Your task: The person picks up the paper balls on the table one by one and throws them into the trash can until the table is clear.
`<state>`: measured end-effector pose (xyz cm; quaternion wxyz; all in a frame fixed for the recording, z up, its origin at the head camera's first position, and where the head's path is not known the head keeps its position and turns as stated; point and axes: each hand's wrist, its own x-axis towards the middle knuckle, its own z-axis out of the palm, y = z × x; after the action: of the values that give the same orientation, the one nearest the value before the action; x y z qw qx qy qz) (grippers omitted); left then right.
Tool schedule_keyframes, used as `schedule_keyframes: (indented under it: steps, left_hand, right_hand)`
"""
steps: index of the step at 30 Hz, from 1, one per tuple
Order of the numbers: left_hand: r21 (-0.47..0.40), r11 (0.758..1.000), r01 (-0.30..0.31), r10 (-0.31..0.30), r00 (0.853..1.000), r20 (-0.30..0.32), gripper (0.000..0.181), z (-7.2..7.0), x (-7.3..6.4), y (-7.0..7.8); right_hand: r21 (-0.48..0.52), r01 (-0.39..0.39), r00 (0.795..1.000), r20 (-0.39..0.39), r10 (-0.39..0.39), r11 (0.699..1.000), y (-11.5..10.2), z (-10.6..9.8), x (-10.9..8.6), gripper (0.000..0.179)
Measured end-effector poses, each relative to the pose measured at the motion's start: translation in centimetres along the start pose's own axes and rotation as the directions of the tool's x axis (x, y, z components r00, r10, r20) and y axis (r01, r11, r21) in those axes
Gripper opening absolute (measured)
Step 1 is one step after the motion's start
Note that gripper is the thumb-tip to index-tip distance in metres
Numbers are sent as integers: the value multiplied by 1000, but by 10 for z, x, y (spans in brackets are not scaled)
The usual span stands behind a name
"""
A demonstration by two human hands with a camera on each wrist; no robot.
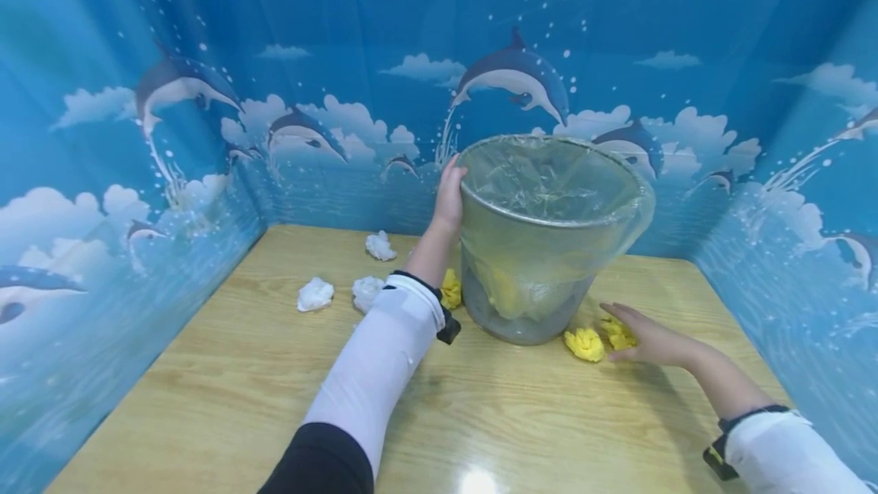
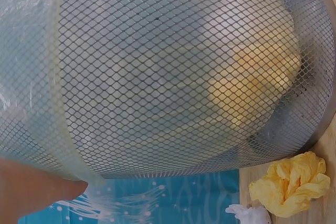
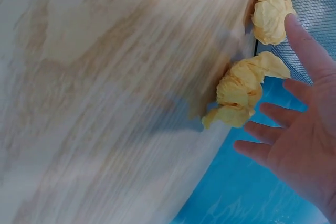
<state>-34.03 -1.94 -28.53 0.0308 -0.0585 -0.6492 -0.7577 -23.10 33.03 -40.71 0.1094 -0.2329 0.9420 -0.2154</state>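
A mesh wastebasket [image 1: 504, 250] lined with a thin clear plastic bag [image 1: 542, 174] stands on the table. My left hand [image 1: 450, 195] grips its rim at the left side. Through the mesh in the left wrist view, yellow and whitish crumpled paper [image 2: 257, 85] shows low inside. On the basket's right, my right hand [image 1: 650, 338] reaches with spread fingers over a yellow crumpled paper ball [image 3: 239, 90], holding nothing. A second yellow paper ball [image 1: 585, 344] lies between that hand and the basket's base.
Another yellow paper ball [image 1: 450, 290] sits by the basket's left side, partly behind my left arm. Farther left lie white crumpled paper balls [image 1: 315, 294]. A blue dolphin-print curtain [image 1: 384, 36] encloses the wooden table [image 1: 494, 418] at the back and both sides.
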Motion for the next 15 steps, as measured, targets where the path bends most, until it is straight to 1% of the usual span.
schedule_keyframes:
  steps: [2, 7, 15]
  left_hand:
    - [-3, 1000, 1, -1, 1000, 5, 61, 0, 0, 0]
    - [-11, 1000, -4, 4, 1000, 7, 61, 0, 0, 1]
    - [-3, 1000, -8, 8, 1000, -1, 62, 0, -2, 0]
  right_hand:
    - [8, 2, 1000, 1, -2, 1000, -1, 1, 1, 92]
    - [-20, 23, 1000, 1, -23, 1000, 1, 6, 4, 88]
    - [-32, -13, 1000, 24, 13, 999, 10, 11, 8, 87]
